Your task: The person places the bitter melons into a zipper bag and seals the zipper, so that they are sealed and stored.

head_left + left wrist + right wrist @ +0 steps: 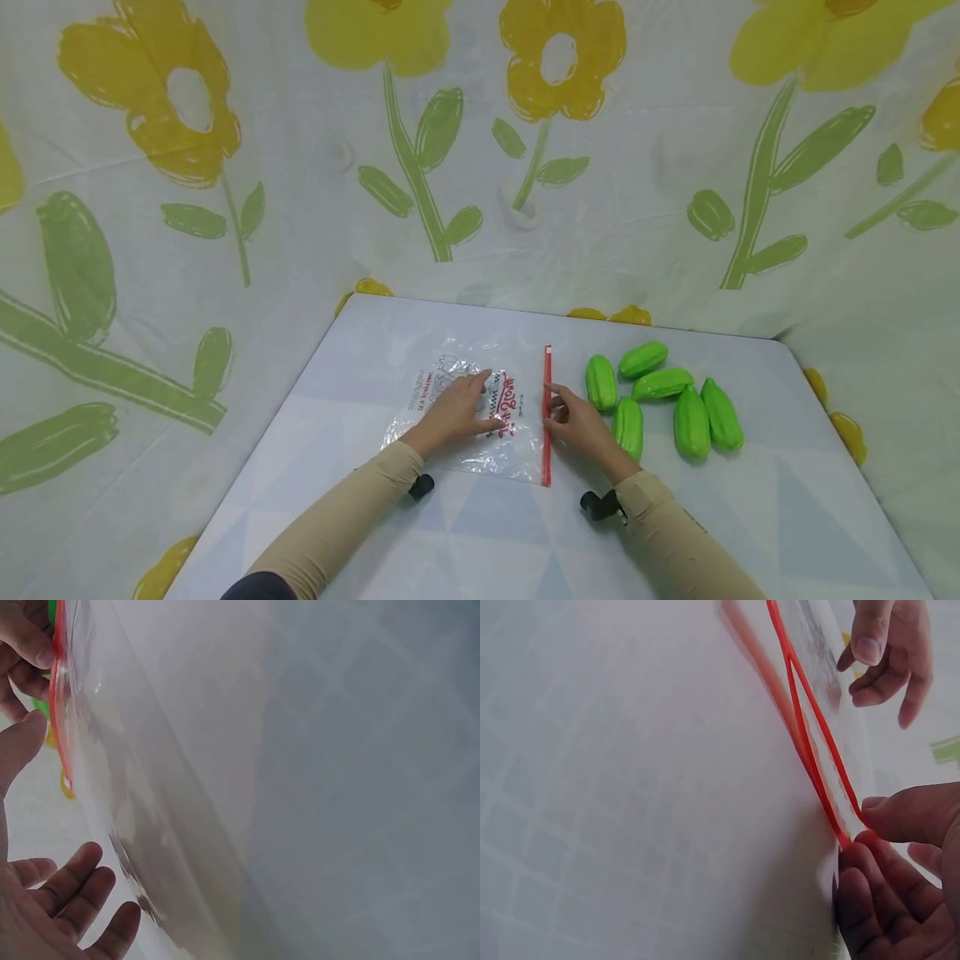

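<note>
A clear plastic zip bag (517,454) with red print lies flat on the white table (750,508). Its red zip strip (547,454) runs along the right side. My left hand (461,407) rests palm down on the bag with straight fingers; in the left wrist view the left hand (60,900) is spread beside the film (150,787). My right hand (573,417) is at the strip's middle. In the right wrist view the right hand (900,862) pinches the strip (810,742) between thumb and fingers, and the two lips stand slightly apart.
Several green ridged toy vegetables (690,421) lie in a cluster just right of my right hand. A cloth with yellow flowers (420,167) hangs behind and around the table. The table's near part is bare.
</note>
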